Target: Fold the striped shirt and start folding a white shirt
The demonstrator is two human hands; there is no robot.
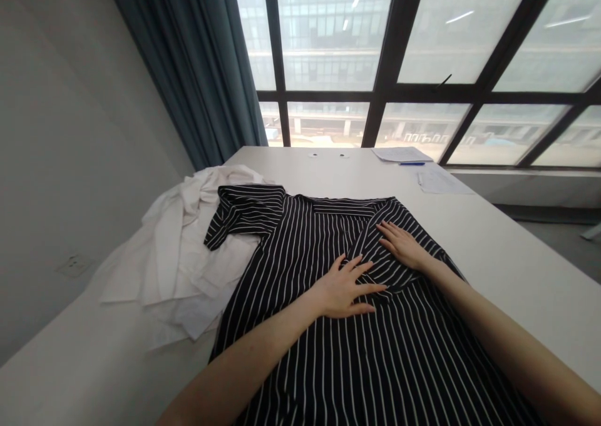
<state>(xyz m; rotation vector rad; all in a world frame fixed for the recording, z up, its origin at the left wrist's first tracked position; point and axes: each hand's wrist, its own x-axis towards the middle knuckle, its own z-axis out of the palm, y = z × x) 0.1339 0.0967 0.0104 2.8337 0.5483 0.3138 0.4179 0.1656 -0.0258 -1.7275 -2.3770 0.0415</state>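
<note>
Pressing flat: left hand [345, 285], fingers spread, palm down on striped shirt [328, 357]
Right hand [404, 244]: open too, flat, 1 o'clock of the left
Shirt spot: middle of table [493, 238], white clothes [178, 251] at 9 o'clock

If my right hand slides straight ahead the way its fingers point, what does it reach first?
Probably the collar of the striped shirt, just beyond the right hand; past it lies bare table.
</note>
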